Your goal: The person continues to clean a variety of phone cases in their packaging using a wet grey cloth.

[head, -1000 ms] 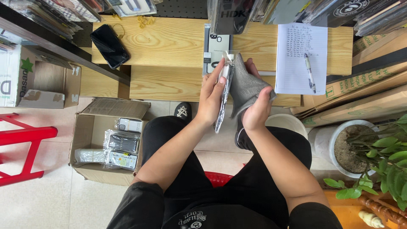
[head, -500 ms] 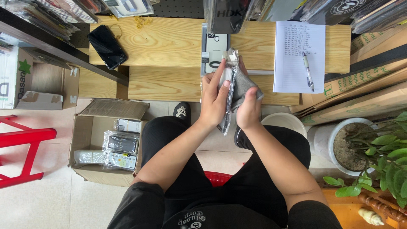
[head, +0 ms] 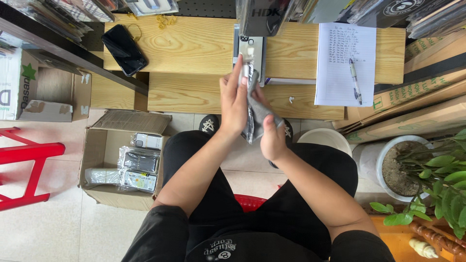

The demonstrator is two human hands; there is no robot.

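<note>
— Judging from the head view, how far along was the work?

— About midway, I'd say. The left hand [head: 234, 104] held a phone case in its clear wrapper [head: 249, 104] up on edge, and the right hand [head: 272, 138] pressed a grey cloth [head: 259, 114] against one face of it. No finished case lay set apart where I could see it, so the wiping looked underway, with setting it down yet to come.

— Where did the case sit relative to the fingers?

— Between the two hands, above the near edge of the lower wooden shelf [head: 194, 94]. The left fingers were pressed together flat along its left face, fingertips reaching toward its top end. The right fingers were curled, pinching the cloth to the case's lower part; the cloth hid the fingertips, so I could not tell exactly how they gripped.

— And around it?

— A packaged case [head: 250, 51] lay on the upper desktop just beyond the hands, a black phone [head: 124, 48] near its left corner, a notepad with a pen [head: 345, 63] toward its right edge. An open cardboard box [head: 124, 160] of packaged cases stood on the floor at the left.
</note>
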